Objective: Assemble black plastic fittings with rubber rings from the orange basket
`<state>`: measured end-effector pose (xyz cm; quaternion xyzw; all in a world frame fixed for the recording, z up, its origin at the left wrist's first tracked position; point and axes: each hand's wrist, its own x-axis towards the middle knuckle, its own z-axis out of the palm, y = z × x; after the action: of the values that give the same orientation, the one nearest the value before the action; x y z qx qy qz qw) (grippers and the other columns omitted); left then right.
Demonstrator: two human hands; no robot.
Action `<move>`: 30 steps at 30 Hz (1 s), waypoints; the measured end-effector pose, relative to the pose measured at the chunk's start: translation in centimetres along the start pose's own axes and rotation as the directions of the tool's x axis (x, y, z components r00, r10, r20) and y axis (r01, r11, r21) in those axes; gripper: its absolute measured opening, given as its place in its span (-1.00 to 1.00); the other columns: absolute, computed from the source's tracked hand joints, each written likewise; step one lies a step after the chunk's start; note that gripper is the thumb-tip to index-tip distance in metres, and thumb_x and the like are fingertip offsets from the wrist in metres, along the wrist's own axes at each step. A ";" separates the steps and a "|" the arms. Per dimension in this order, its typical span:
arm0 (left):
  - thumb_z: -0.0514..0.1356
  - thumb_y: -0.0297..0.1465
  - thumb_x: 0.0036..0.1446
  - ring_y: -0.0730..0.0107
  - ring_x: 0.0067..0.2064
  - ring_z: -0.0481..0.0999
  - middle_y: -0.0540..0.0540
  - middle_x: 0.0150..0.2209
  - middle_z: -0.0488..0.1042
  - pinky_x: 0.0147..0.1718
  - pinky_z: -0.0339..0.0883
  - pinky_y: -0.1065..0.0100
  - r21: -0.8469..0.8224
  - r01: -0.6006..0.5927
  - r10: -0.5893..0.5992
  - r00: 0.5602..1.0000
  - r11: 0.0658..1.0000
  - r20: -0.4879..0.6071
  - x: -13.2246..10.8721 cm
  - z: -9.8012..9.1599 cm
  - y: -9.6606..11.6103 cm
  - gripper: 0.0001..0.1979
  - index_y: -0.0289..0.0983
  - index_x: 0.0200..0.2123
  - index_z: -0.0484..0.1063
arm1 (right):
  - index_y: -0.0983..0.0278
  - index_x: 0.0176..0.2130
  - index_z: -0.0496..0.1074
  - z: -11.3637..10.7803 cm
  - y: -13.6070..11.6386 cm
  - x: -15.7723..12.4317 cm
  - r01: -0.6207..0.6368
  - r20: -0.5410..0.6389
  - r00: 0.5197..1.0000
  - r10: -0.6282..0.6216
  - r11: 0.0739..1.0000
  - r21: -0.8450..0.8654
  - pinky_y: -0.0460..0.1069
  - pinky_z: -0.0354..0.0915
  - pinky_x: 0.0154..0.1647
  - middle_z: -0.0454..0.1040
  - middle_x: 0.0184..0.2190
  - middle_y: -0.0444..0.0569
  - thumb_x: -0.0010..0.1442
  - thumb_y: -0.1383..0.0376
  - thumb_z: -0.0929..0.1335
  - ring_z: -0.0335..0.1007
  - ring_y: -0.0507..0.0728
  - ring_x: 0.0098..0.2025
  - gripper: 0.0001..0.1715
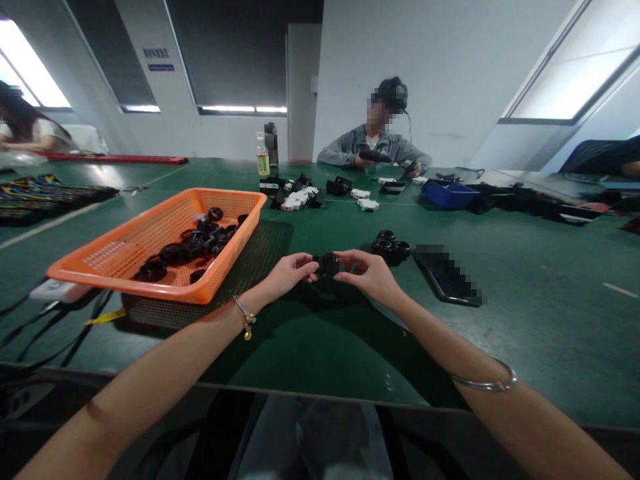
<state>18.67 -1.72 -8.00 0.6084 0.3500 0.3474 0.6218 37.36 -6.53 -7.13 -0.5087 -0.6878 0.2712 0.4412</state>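
Both my hands meet over the green table [325, 333], pinching one small black ring-shaped part [327, 265] between them. My left hand [290, 272] grips its left end with closed fingers. My right hand [367, 272] holds the right end, fingers curled round it. Just beyond my right hand sits a small cluster of finished-looking black rings [391, 245]. An orange plastic basket [125, 257] at my left holds several more black rings [193, 250].
A dark flat device [447, 277] lies right of my hands. A person across the table handles black parts, with black and white pieces [300, 193], two bottles [267, 152] and a blue tray [447, 195] nearby. Cables and a power strip [53, 290] lie at the left edge.
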 end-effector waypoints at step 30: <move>0.28 -0.37 -0.12 0.60 -0.55 0.37 0.07 -0.58 0.38 -0.46 0.25 0.48 0.007 -0.015 0.015 1.000 1.000 -0.020 -0.1 0.0 0.0 -0.78 -0.37 -0.41 0.35 | 0.28 -0.26 0.50 0.2 -0.1 0.1 -0.020 -0.010 1.000 0.020 0.999 -0.038 -0.02 0.28 -0.42 0.55 -0.38 -0.02 -0.14 0.20 0.42 0.40 0.11 -0.39 -0.63</move>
<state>18.59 -1.77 -8.02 0.6097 0.3527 0.3569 0.6136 37.11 -6.48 -7.17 -0.5253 -0.6855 0.2599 0.4320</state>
